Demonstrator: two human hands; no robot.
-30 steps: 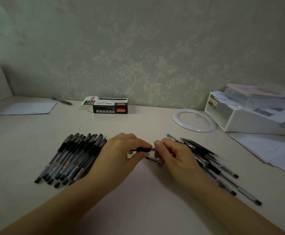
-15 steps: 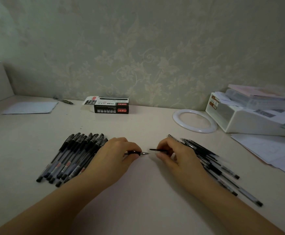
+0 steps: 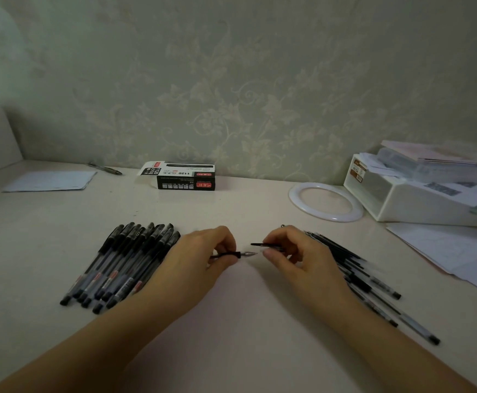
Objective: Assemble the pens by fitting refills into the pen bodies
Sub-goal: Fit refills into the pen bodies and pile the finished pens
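My left hand grips a pen body with a black grip and a metal tip that points right. My right hand pinches a thin black part that points left, just above the pen tip; whether it is a cap or a refill I cannot tell. A small gap separates the two pieces. A row of several capped pens lies left of my left hand. A loose pile of pen bodies and refills lies right of my right hand.
A black pen box stands near the wall. A white ring, a white organiser with papers and loose sheets sit at the right. A paper and a single pen lie at the back left.
The two hands have drawn apart: the pen in my left hand and the thin black part in my right were together a second ago and now are separated by a small gap.
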